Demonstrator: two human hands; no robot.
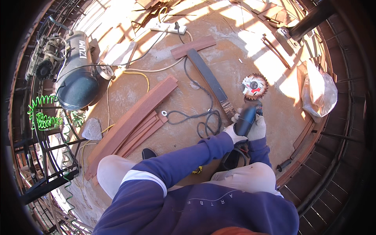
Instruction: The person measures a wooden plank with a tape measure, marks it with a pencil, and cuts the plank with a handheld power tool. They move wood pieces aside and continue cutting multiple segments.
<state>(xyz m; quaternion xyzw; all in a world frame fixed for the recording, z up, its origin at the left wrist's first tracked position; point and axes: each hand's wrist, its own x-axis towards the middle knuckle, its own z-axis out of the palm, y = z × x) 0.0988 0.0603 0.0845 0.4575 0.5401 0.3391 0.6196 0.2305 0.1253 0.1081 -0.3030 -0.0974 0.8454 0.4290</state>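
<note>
Both of my hands, in white gloves, are closed around an angle grinder [246,120] with a dark, rounded body. My left hand [235,135] wraps its left and near side, and my right hand [257,128] grips it from the right. Just past the grinder's head is a toothed circular saw blade [255,86], white and red in the middle; whether it is mounted or lies on the floor I cannot tell. Left of the hands, a long dark wooden plank [205,74] runs away from me, its near end striped with rough marks.
Reddish boards [133,123] lie stacked to the left, and another board [193,47] lies crosswise ahead. A black cord [209,121] loops beside the hands. An air compressor [76,70] stands far left near a power strip [168,28]. A plastic bag [319,90] sits at the right.
</note>
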